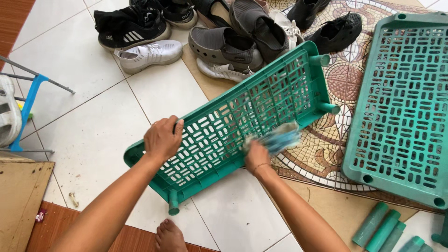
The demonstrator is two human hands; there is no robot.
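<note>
A green perforated plastic shelf panel (275, 84) stands tilted on its long edge on the floor. My left hand (162, 138) grips its upper edge near the left end. My right hand (257, 155) is closed on a pale blue-grey cloth (280, 137), blurred with motion, pressed against the panel's slotted face. Short green pegs stick out at the panel's corners. My bare foot (169, 235) shows below the panel.
A second green shelf panel (401, 98) lies flat at the right. Several green tube legs (380, 228) lie at the bottom right. A pile of shoes (224, 32) sits behind the panel. A blue-legged metal stand (28, 100) is at the left, a wooden board (21, 196) below it.
</note>
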